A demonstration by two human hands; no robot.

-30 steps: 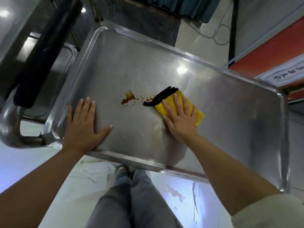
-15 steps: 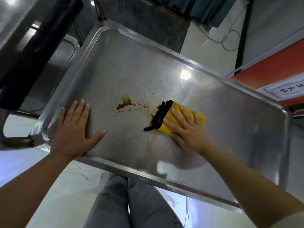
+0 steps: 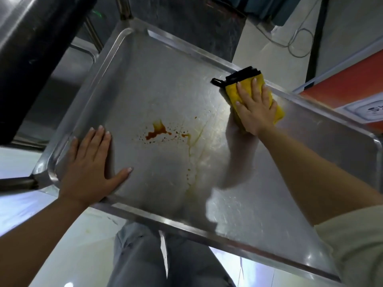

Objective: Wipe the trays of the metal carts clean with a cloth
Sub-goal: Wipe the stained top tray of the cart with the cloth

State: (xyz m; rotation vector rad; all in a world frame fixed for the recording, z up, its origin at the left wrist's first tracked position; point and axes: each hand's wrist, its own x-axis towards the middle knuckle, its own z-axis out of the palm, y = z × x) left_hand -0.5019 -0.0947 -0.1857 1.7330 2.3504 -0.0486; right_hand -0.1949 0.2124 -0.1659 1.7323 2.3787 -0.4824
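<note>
The tray (image 3: 207, 183) fills the middle of the frame, its long axis slanting from the upper left corner down to the lower right. The right hand (image 3: 256, 108) lies flat, fingers spread, pressing the yellow cloth (image 3: 232, 93) against the far rim at upper right. The orange-brown stain (image 3: 158, 131) sits at frame centre — down and to the left of the cloth, roughly between the two hands. The left hand (image 3: 91, 162), spread flat near the lower-left corner, looks to be steadying the tray. The cloth hand should probably sweep toward the lower left, across the short axis — the smear beside the stain runs that way.
</note>
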